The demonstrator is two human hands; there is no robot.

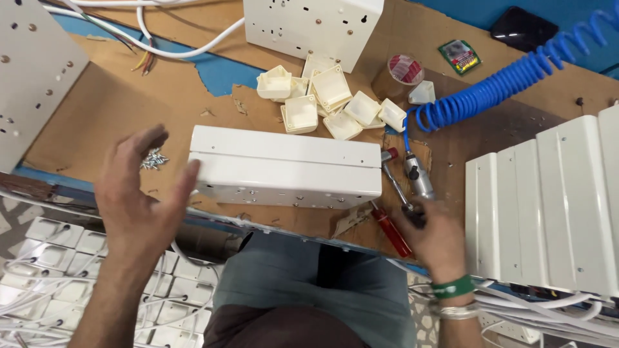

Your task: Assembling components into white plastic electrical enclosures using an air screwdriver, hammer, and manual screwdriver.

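Your left hand (138, 193) spreads open, its thumb against the left end of the long white metal box (287, 169), lying crosswise on the brown surface (97, 116); your right hand (433, 233) closes on the pneumatic tool (418, 177), right of the box.

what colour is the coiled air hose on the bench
Bright blue. The coiled hose shows in the head view, running from the upper right down toward the tool by the right hand.

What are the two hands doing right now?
Left hand: open, thumb touching the white box.
Right hand: closed on the air screwdriver.
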